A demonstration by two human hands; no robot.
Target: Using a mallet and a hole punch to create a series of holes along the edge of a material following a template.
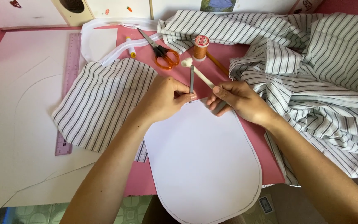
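A white paper pattern piece [204, 161] with one rounded end lies on the pink table [175, 74]. My left hand [166, 98] pinches a thin grey metal rod [192, 78] and holds it upright, tip down on the paper's far edge. My right hand [240, 101] is closed around the handle of a small white mallet [187, 63]. The mallet's head points away from me, just beyond the top of the rod and a little to its left. The two hands are almost touching over the paper's far edge.
A cut striped fabric piece [100, 103] lies left of the paper, and a big striped fabric heap [324, 70] lies on the right. Orange-handled scissors [165, 57], an orange thread spool [201, 47], a purple ruler [69, 87] and large white pattern paper [17, 116] surround them.
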